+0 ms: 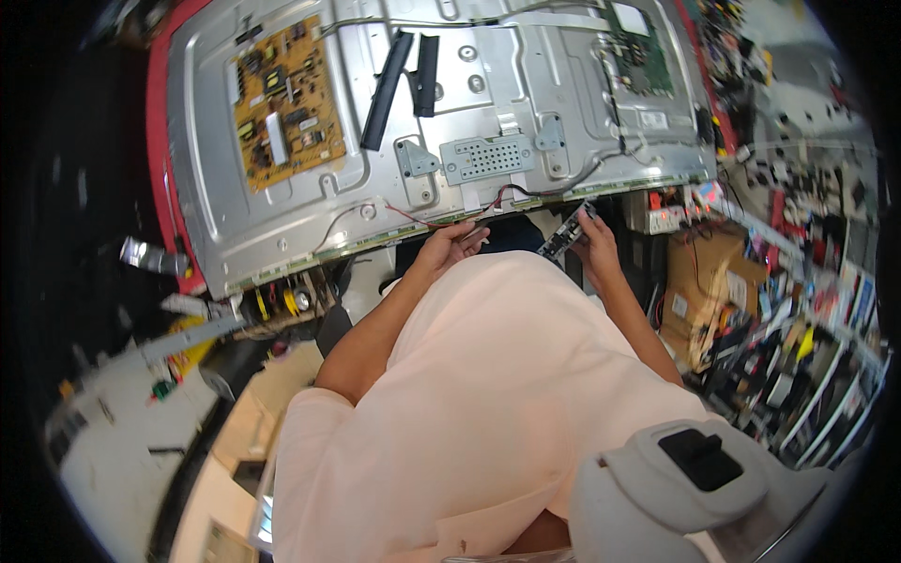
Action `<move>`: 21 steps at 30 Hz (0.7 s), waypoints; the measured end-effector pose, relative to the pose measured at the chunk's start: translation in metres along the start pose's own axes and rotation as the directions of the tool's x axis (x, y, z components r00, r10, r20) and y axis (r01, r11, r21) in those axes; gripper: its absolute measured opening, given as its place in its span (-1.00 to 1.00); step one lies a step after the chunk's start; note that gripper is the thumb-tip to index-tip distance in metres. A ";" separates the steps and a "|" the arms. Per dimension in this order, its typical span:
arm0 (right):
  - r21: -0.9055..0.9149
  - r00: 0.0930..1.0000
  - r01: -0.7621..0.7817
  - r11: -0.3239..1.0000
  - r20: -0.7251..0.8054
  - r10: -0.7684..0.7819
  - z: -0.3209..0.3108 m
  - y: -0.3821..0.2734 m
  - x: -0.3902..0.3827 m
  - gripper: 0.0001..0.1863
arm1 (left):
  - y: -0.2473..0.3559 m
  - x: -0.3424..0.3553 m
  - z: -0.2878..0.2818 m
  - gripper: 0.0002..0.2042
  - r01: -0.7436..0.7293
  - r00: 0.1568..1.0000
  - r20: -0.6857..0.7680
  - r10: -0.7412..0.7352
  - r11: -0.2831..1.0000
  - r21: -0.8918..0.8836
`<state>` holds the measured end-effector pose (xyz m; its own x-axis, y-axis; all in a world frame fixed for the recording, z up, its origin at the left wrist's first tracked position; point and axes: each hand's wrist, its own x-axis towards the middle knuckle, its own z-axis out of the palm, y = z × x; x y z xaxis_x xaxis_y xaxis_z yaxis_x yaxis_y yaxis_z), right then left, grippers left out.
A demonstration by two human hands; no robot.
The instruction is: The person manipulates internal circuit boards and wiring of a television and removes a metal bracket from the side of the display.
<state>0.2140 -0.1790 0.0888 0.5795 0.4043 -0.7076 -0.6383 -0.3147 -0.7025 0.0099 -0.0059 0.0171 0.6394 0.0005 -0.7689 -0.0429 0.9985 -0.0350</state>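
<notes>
A flat metal panel [347, 206] lies back-up in front of me, carrying an orange circuit board [300, 103], a green board [643, 70], two loose black strips [383, 98], a perforated metal plate [474, 158] and red and black wires [408, 211]. At its near edge, my left hand [443, 246] has curled fingers on something dark and thin that I cannot make out, just below the wires. My right hand [593, 242] grips a small dark circuit board [563, 233], held tilted just below the panel's edge, to the right of my left hand.
A power strip [649, 216] and a cardboard box [699, 277] sit at right, beside racks crowded with parts [807, 394]. At left are a silver object [150, 255], tools under the panel's corner [296, 300] and a pale wooden surface [221, 474]. My shirt fills the lower middle.
</notes>
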 end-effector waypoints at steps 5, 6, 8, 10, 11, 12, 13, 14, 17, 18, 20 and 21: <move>-0.075 0.979 0.013 0.997 0.203 0.002 -0.023 -0.032 0.018 -0.75 | -0.031 0.009 0.009 -0.91 -0.203 0.979 -0.045 0.200 0.974 -0.097; -0.026 0.967 0.011 1.000 0.256 -0.004 -0.029 -0.032 0.023 -0.75 | -0.037 0.012 0.007 -0.92 -0.259 0.966 -0.060 0.253 0.960 -0.112; -0.005 0.953 -0.014 1.000 0.304 0.015 -0.039 -0.033 0.032 -0.68 | -0.045 0.015 0.011 -0.86 -0.336 0.939 -0.113 0.324 0.936 -0.105; -0.019 0.953 -0.014 1.000 0.302 0.019 -0.039 -0.039 0.029 -0.62 | -0.049 0.016 0.020 -0.82 -0.406 0.909 -0.150 0.390 0.909 -0.094; -0.058 0.952 -0.030 0.998 0.303 0.046 -0.040 -0.042 0.027 -0.60 | -0.052 0.019 0.022 -0.77 -0.437 0.896 -0.129 0.425 0.894 -0.095; -0.096 0.950 -0.046 0.994 0.302 0.073 -0.041 -0.043 0.024 -0.57 | -0.054 0.020 0.023 -0.77 -0.449 0.891 -0.133 0.435 0.887 -0.110; -0.133 0.949 -0.062 0.989 0.300 0.100 -0.041 -0.043 0.023 -0.55 | -0.056 0.019 0.022 -0.77 -0.460 0.886 -0.137 0.444 0.880 -0.123; -0.156 0.938 -0.076 0.985 0.323 0.124 -0.043 -0.042 0.023 -0.54 | -0.057 0.021 0.026 -0.77 -0.466 0.883 -0.135 0.449 0.874 -0.140; -0.208 0.888 -0.126 0.970 0.413 0.204 -0.045 -0.031 0.026 -0.53 | -0.063 0.022 0.032 -0.79 -0.462 0.885 -0.092 0.457 0.886 -0.039; -0.207 0.881 -0.151 0.967 0.414 0.226 -0.044 -0.026 0.026 -0.53 | -0.065 0.025 0.034 -0.81 -0.456 0.888 -0.079 0.454 0.890 -0.018; -0.203 0.867 -0.200 0.959 0.419 0.269 -0.039 -0.018 0.025 -0.53 | -0.068 0.031 0.039 -0.84 -0.447 0.893 -0.051 0.448 0.894 0.026; -0.174 0.863 -0.234 0.956 0.417 0.287 -0.036 -0.016 0.023 -0.53 | -0.070 0.033 0.043 -0.86 -0.457 0.887 -0.065 0.458 0.889 0.022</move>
<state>0.2556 -0.1957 0.0806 0.1055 0.6161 -0.7806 -0.6579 -0.5454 -0.5194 0.0669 -0.0733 0.0213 0.4974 0.4540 -0.7392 -0.3135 0.8886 0.3348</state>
